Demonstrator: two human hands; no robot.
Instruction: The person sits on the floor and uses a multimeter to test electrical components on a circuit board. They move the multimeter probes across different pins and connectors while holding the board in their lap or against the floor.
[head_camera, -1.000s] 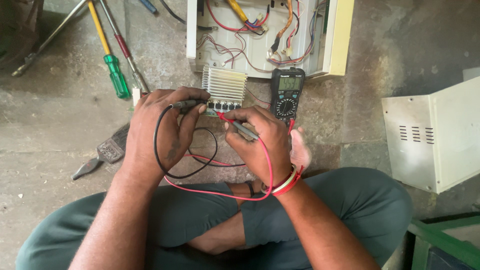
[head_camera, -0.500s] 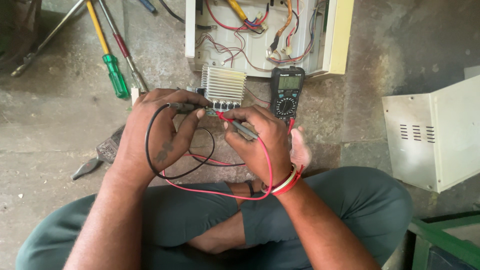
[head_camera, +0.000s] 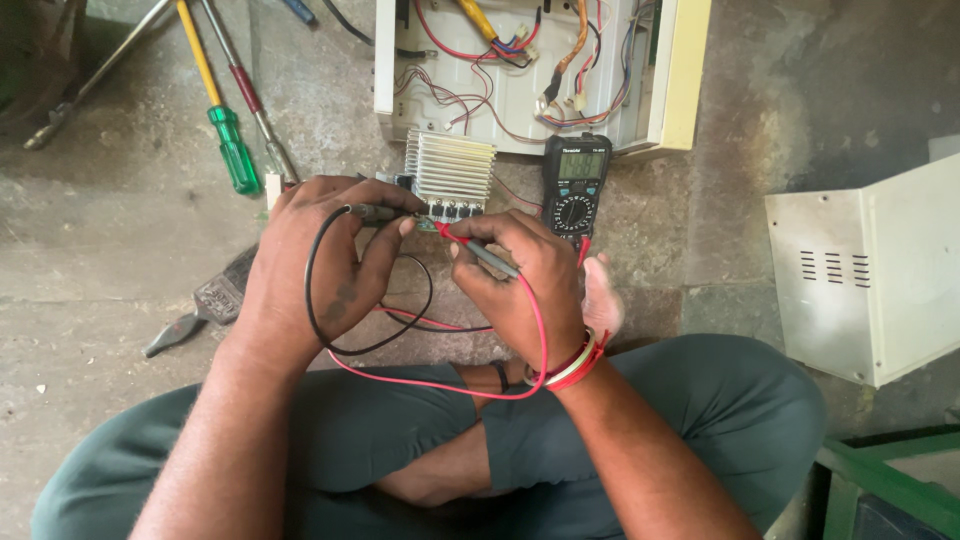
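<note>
At the heatsink (head_camera: 450, 168) — both probes unmoved, left hand (head_camera: 320, 265) clamped on black probe (head_camera: 375, 212), right hand (head_camera: 525, 285) on red probe (head_camera: 480, 250).

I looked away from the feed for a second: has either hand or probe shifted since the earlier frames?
Hardly anything. The left hand with the black probe and the right hand with the red probe stay pressed to the terminals below the finned heat sink; only the black lead's loop sags slightly differently. The multimeter, screwdrivers and white cover have not moved.

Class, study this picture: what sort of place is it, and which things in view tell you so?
Probably an informal electrical repair spot on a concrete floor: a multimeter, screwdrivers, and an opened casing full of wires.
</note>
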